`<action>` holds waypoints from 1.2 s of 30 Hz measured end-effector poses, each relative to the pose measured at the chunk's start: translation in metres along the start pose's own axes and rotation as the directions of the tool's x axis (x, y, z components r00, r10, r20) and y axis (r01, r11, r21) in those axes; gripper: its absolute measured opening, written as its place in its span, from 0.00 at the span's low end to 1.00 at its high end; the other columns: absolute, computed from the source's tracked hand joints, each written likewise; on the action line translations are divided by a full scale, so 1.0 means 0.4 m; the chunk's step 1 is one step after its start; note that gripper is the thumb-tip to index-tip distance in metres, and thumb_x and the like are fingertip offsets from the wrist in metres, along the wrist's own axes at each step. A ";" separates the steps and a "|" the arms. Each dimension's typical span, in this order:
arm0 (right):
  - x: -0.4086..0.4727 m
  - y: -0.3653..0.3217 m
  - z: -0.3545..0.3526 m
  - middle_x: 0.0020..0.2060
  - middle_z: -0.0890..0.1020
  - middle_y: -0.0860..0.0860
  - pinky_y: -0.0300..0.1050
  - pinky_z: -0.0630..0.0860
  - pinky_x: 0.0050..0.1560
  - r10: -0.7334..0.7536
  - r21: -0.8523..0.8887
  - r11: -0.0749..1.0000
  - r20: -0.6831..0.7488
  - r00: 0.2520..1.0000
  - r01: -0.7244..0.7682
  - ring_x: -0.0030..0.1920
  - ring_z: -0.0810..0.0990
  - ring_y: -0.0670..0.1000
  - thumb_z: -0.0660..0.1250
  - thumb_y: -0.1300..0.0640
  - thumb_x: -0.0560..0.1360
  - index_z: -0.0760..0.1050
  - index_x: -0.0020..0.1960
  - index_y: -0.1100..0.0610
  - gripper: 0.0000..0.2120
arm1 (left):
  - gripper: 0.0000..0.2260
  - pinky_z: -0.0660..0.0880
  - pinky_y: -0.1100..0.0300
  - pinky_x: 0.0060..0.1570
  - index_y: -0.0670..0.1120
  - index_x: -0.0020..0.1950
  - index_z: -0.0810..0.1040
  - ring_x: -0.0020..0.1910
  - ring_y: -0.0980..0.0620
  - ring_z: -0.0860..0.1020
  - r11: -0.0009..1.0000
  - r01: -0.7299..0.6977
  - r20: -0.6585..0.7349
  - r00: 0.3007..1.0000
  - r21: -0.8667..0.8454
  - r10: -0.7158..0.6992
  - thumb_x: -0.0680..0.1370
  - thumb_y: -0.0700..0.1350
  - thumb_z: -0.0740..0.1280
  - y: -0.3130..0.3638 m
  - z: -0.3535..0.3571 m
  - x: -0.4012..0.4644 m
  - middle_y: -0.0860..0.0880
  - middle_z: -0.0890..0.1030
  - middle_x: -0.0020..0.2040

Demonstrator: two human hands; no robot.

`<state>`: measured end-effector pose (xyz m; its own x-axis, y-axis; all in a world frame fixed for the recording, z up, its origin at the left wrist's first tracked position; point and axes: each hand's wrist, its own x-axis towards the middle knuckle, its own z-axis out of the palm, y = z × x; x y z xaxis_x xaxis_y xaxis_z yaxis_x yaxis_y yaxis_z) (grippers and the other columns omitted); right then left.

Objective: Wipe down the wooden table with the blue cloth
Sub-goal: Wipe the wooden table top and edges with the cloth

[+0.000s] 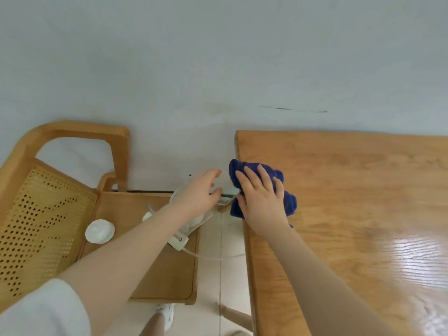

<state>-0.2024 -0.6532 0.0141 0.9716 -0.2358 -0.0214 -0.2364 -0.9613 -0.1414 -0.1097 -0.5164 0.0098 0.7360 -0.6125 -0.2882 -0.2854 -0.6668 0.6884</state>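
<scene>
The wooden table (351,202) is taken as landmark. Its left edge is being wiped; the broad surface to the right cannot be confirmed as wiped. The blue cloth (288,202), bunched, lies at that edge, pressed under the flat, spread right hand (263,202). The left hand (196,192) hovers off the edge, relaxed, holding nothing. 1 cloth is in use.

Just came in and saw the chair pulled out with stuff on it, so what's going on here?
A person is wiping the wooden table. Their right hand presses flat on a crumpled blue cloth at the table's left edge, near the far corner. The left hand is open and hangs free over the gap between the table and a wooden chair. On the chair seat sit a small white round container and a white device with a cord.
</scene>
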 end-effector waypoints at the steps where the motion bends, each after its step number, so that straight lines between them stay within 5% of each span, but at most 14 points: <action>1: 0.028 0.002 0.041 0.62 0.77 0.51 0.61 0.65 0.64 -0.053 -0.112 0.991 0.150 0.987 0.070 0.67 0.70 0.58 0.50 0.46 0.73 0.78 0.59 0.52 0.24 | 0.23 0.67 0.57 0.62 0.48 0.74 0.60 0.65 0.51 0.70 1.000 -0.006 0.020 1.000 -0.010 0.006 0.80 0.46 0.60 -0.023 -0.018 0.036 0.49 0.68 0.71; 4: 0.147 0.008 0.092 0.63 0.77 0.48 0.60 0.53 0.70 -0.107 -0.227 0.958 0.283 0.953 0.175 0.72 0.63 0.55 0.49 0.42 0.74 0.83 0.47 0.50 0.25 | 0.22 0.67 0.57 0.63 0.47 0.73 0.62 0.64 0.51 0.71 0.999 -0.025 0.031 0.999 -0.047 0.026 0.79 0.45 0.61 -0.089 -0.072 0.133 0.49 0.68 0.69; 6: 0.264 0.004 0.088 0.70 0.69 0.47 0.58 0.47 0.72 -0.099 -0.258 0.950 0.276 0.956 0.173 0.75 0.52 0.54 0.52 0.48 0.77 0.80 0.54 0.51 0.19 | 0.21 0.67 0.61 0.60 0.46 0.72 0.63 0.62 0.52 0.72 0.997 -0.033 -0.012 0.999 -0.074 0.033 0.79 0.44 0.61 -0.130 -0.098 0.182 0.50 0.69 0.68; 8: 0.379 0.005 0.084 0.76 0.54 0.47 0.57 0.42 0.72 -0.006 -0.263 0.961 0.272 0.962 0.080 0.75 0.42 0.53 0.54 0.55 0.78 0.68 0.68 0.49 0.19 | 0.20 0.67 0.61 0.59 0.47 0.71 0.65 0.61 0.53 0.72 0.994 -0.047 -0.037 0.998 -0.095 0.044 0.79 0.44 0.61 -0.163 -0.112 0.216 0.50 0.69 0.68; 11: 0.453 -0.001 0.084 0.76 0.41 0.51 0.54 0.48 0.71 0.122 -0.285 0.957 0.197 0.973 -0.062 0.75 0.43 0.54 0.55 0.60 0.75 0.47 0.75 0.47 0.32 | 0.19 0.68 0.60 0.59 0.47 0.71 0.66 0.60 0.54 0.72 0.991 -0.047 -0.016 0.999 -0.124 0.045 0.79 0.45 0.61 -0.209 -0.107 0.240 0.50 0.70 0.67; 13: 0.427 -0.008 0.088 0.76 0.45 0.54 0.53 0.56 0.68 0.150 -0.335 0.938 0.172 0.974 -0.086 0.74 0.51 0.55 0.59 0.58 0.73 0.49 0.75 0.52 0.34 | 0.19 0.70 0.59 0.58 0.47 0.70 0.67 0.61 0.53 0.73 0.989 -0.048 0.019 0.999 -0.139 0.051 0.79 0.45 0.61 -0.222 -0.099 0.250 0.50 0.69 0.68; 16: 0.327 -0.006 0.068 0.70 0.68 0.59 0.52 0.73 0.52 0.086 -0.396 0.918 0.151 0.985 -0.019 0.63 0.72 0.61 0.72 0.53 0.61 0.71 0.66 0.57 0.34 | 0.19 0.70 0.59 0.58 0.47 0.70 0.67 0.62 0.52 0.73 0.988 -0.067 0.078 0.994 -0.137 0.078 0.79 0.45 0.61 -0.213 -0.096 0.269 0.50 0.69 0.69; 18: 0.281 0.001 0.051 0.65 0.73 0.60 0.50 0.75 0.46 0.068 -0.409 0.912 0.202 0.977 0.021 0.56 0.76 0.62 0.74 0.50 0.57 0.76 0.59 0.56 0.31 | 0.19 0.70 0.60 0.58 0.47 0.71 0.66 0.62 0.52 0.72 0.986 -0.096 0.095 0.990 -0.136 0.109 0.80 0.45 0.60 -0.202 -0.098 0.285 0.50 0.68 0.69; 22: 0.339 0.004 0.068 0.64 0.72 0.61 0.58 0.63 0.63 0.080 -0.429 0.903 0.162 0.984 -0.003 0.61 0.71 0.65 0.71 0.52 0.57 0.75 0.50 0.58 0.23 | 0.20 0.68 0.62 0.57 0.47 0.71 0.65 0.62 0.53 0.72 0.982 -0.139 0.093 0.984 -0.128 0.151 0.80 0.46 0.60 -0.196 -0.100 0.312 0.50 0.68 0.69; 27: 0.419 -0.002 0.100 0.76 0.50 0.58 0.57 0.49 0.72 0.164 -0.296 0.949 0.183 0.969 -0.105 0.75 0.49 0.61 0.65 0.57 0.70 0.63 0.71 0.54 0.30 | 0.20 0.69 0.60 0.57 0.47 0.71 0.65 0.61 0.52 0.73 0.985 -0.111 0.067 0.990 -0.129 0.121 0.80 0.46 0.60 -0.209 -0.105 0.339 0.49 0.68 0.69; 31: 0.236 -0.022 0.097 0.74 0.57 0.61 0.59 0.58 0.69 0.148 -0.324 0.942 0.168 0.975 -0.087 0.73 0.57 0.64 0.70 0.51 0.68 0.64 0.71 0.55 0.34 | 0.21 0.67 0.60 0.58 0.46 0.73 0.62 0.63 0.51 0.72 0.984 -0.127 0.082 0.987 -0.124 0.138 0.80 0.45 0.59 -0.185 -0.109 0.354 0.48 0.67 0.71; 34: 0.181 -0.023 0.105 0.73 0.60 0.61 0.60 0.61 0.67 0.165 -0.321 0.941 0.153 0.974 -0.109 0.71 0.61 0.64 0.59 0.44 0.73 0.69 0.67 0.54 0.26 | 0.21 0.68 0.58 0.60 0.46 0.73 0.63 0.64 0.50 0.71 0.982 -0.168 0.100 0.979 -0.087 0.176 0.80 0.45 0.59 -0.177 -0.103 0.372 0.48 0.68 0.71; 36: 0.233 -0.022 0.115 0.72 0.62 0.60 0.62 0.63 0.66 0.191 -0.274 0.948 0.071 0.979 -0.165 0.71 0.62 0.64 0.55 0.49 0.75 0.71 0.65 0.54 0.21 | 0.19 0.68 0.58 0.60 0.46 0.71 0.65 0.64 0.50 0.71 0.981 -0.176 0.087 0.979 -0.077 0.183 0.80 0.45 0.59 -0.184 -0.098 0.378 0.48 0.68 0.70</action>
<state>-0.1091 -0.6602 -0.0323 0.9071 -0.4042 -0.1178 -0.3877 -0.9110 0.1404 0.0466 -0.5432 -0.0585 0.6150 -0.7588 -0.2146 -0.3626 -0.5138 0.7775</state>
